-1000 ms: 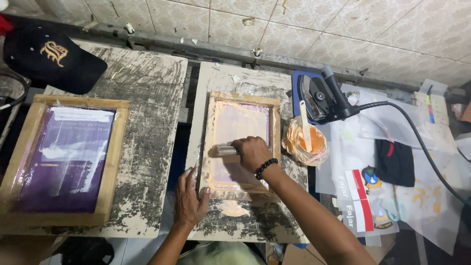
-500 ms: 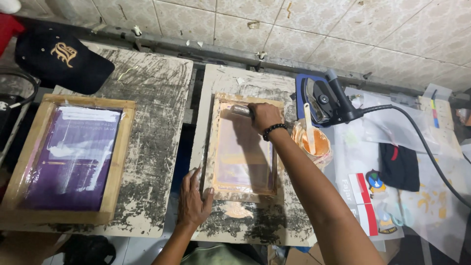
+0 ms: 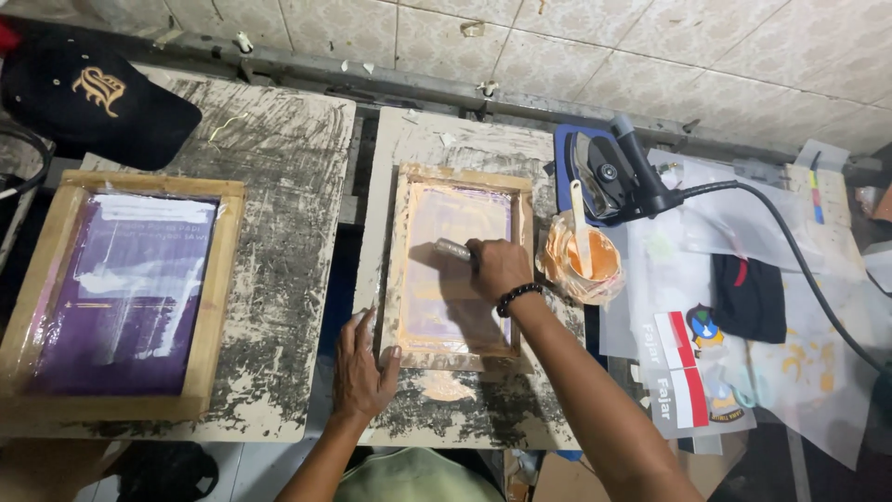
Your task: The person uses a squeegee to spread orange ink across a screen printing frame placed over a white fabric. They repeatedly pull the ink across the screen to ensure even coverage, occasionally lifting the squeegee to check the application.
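A wooden screen-printing frame [image 3: 400, 270] with orange ink on its mesh lies on the middle board. My right hand [image 3: 497, 268] grips a squeegee [image 3: 453, 249] pressed across the mesh, about halfway down the screen. A dark bead bracelet sits on that wrist. My left hand [image 3: 360, 372] lies flat, fingers spread, on the frame's near left corner and the board beside it.
A second wooden frame [image 3: 214, 307] with a purple screen lies on the left board. A black cap [image 3: 88, 102] sits at the back left. A cup of orange ink [image 3: 583, 262] with a stick, a black iron [image 3: 609, 177] with its cord, and paper sheets lie at the right.
My right hand pushed the squeegee from mid-screen up to the far end, then drew it back toward me to mid-screen. My left hand stayed on the frame's corner.
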